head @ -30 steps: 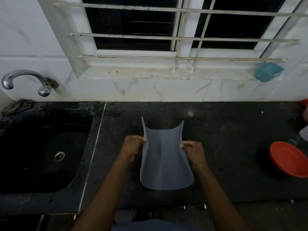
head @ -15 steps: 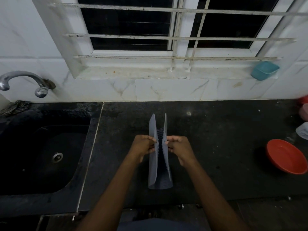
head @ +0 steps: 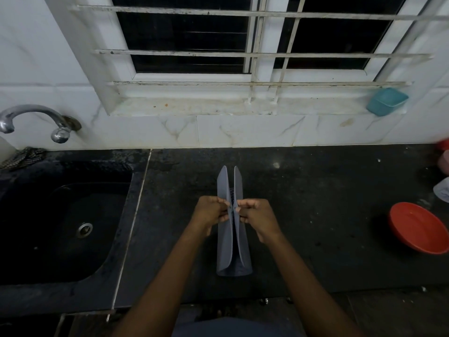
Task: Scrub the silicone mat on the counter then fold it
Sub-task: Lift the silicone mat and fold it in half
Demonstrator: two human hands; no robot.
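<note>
Folding looks to be the step in hand: the silicone mat (head: 223, 242) sits on the desk (head: 315, 215) mid-front, its long sides raised and almost meeting, the left hand (head: 211, 211) and right hand (head: 257, 214) each pinching one side. Its long axis points away toward the wall (head: 243, 132); next, the flaps need pressing flat

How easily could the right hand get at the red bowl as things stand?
Probably yes, but not while busy: the right hand pinches the folded mat together with the left hand. The red bowl sits on its own side, and nothing shows on the counter between them.
</note>
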